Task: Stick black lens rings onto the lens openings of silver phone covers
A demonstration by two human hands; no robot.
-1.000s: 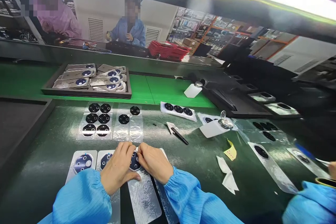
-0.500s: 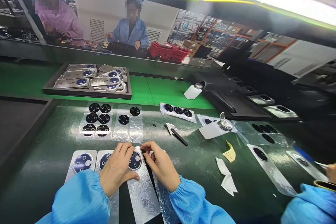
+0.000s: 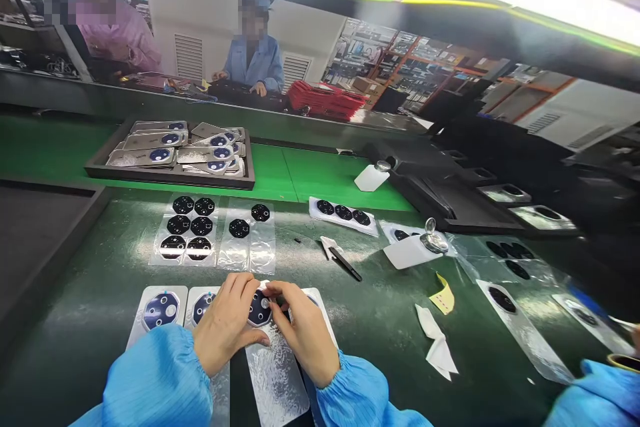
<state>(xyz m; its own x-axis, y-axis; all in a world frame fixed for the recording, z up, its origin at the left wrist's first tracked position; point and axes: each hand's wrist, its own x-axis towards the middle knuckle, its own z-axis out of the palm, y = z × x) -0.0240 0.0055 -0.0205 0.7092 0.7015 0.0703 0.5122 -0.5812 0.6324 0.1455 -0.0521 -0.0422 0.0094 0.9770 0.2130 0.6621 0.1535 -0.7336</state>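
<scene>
A pale, long phone back panel [image 3: 278, 377] with a dark blue octagonal camera plate [image 3: 258, 313] lies tilted in front of me. My left hand [image 3: 227, 320] grips its upper left part, thumb across the surface and fingers bent towards the top edge. At the right side of the camera plate, my right hand [image 3: 305, 330] has thumb and forefinger pinched together; whatever is between them is too small to make out. Two similar panels [image 3: 136, 333] [image 3: 220, 380] lie to the left, the nearer partly under my left hand. Another panel [image 3: 325, 320] shows behind my right hand.
Clear sheets of black octagonal stickers [image 3: 180, 245] [image 3: 245, 253] lie beyond my hands. Black tweezers [image 3: 346, 264], a white bottle [image 3: 407, 251] and crumpled white paper [image 3: 437, 347] are to the right. A tray [image 3: 170, 178] holds stacked panels. A co-worker's blue sleeve [image 3: 600, 397] enters at right.
My right hand has shifted from the panel's upper right edge inward onto the side of the camera plate. My left hand keeps its place on the panel. The view has shifted slightly.
</scene>
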